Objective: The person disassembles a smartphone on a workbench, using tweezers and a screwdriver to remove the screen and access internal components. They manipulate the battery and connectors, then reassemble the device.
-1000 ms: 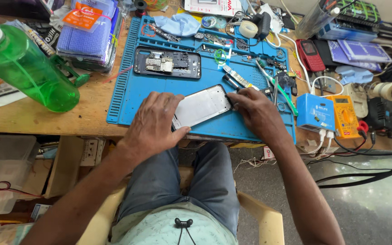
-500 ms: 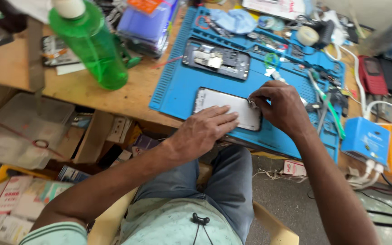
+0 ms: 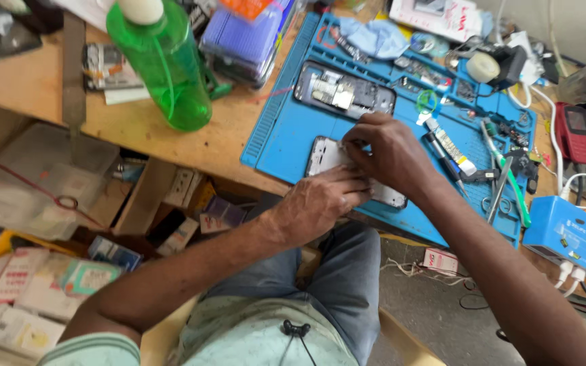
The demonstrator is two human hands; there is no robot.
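Both hands (image 3: 357, 173) press flat on the glossy rectangular phone panel (image 3: 325, 154) atop ribbed blue mat (image 3: 279, 129).

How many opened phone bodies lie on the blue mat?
2: one opened phone body at the mat's far side, showing its insides; one phone frame near the front edge, under both hands. Others may be hidden.

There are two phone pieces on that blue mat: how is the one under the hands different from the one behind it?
The near phone panel shows a pale, plain face; the far phone frame is dark, with parts exposed. The left hand and right hand press on the near one; the far one lies untouched. Both lie flat on the blue mat.
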